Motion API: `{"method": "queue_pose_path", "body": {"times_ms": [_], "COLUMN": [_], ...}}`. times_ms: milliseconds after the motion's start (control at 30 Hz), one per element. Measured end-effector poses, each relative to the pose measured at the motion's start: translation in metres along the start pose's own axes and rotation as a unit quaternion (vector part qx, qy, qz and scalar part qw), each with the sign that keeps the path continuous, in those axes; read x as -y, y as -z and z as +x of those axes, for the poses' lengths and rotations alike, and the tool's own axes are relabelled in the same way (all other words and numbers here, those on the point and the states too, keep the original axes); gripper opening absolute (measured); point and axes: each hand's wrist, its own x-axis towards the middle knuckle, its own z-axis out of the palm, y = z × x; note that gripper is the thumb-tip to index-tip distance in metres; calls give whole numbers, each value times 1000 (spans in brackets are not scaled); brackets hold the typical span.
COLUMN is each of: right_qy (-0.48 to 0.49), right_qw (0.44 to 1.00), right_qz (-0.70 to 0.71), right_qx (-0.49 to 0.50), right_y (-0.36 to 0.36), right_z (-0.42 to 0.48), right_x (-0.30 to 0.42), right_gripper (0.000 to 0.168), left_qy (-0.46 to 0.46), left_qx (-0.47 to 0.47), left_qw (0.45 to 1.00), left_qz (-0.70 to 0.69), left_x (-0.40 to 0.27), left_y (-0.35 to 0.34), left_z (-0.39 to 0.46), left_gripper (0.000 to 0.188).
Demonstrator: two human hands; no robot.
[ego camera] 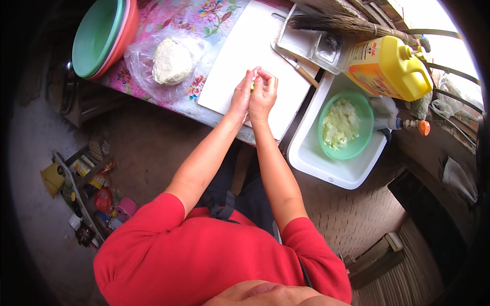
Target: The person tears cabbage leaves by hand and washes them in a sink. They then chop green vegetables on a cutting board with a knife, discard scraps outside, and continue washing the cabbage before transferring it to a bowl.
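Over the white cutting board (226, 72), my left hand (241, 94) and my right hand (265, 93) are cupped together. A bit of green vegetable (252, 87) shows in the gap between them; most of what they hold is hidden. To the right of my hands, a knife (305, 75) with a wooden handle lies along the board's right side. Left of the board, a pale cabbage (172, 63) rests in an open clear plastic bag (139, 53). Cut cabbage leaves (340, 124) fill part of a green plastic basket (368, 134), which stands in a white sink (306, 155).
Stacked plastic basins (95, 36) stand at the table's left end, on a flowered tablecloth (160, 15). Clear plastic trays (298, 36), a straw brush (344, 23) and a yellow jug (402, 69) bearing writing crowd the back right. A tap (409, 124) juts beside the sink.
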Motion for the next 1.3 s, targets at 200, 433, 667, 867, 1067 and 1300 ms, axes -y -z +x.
{"method": "queue_pose_path", "body": {"times_ms": [200,433,667,867,1067,1300], "right_qy": [242,90,-10,293,349,310], "right_qw": [900,972,995,909,830,842], "right_qz": [-362,-160,81,-225,-248,-390], "right_qx": [41,147,53,193,357,206], "right_y": [-9,-10,27,24,55,61], "right_z": [-11,-19,45,71,34,28], "right_x": [45,25,4,-20,-17,-18], "right_gripper": [41,51,39,25,23,66], "left_qy": [44,25,113,117,115,127], "left_qx": [94,92,90,116,142,159], "left_qw": [982,984,934,920,903,897], "left_qz": [-158,-150,-328,-356,-388,-392], "left_x": [2,-3,-19,-43,-70,-77], "left_y": [13,11,35,43,39,34], "left_z": [-3,-10,12,15,18,11], "left_gripper": [58,56,32,32,32,33]}}
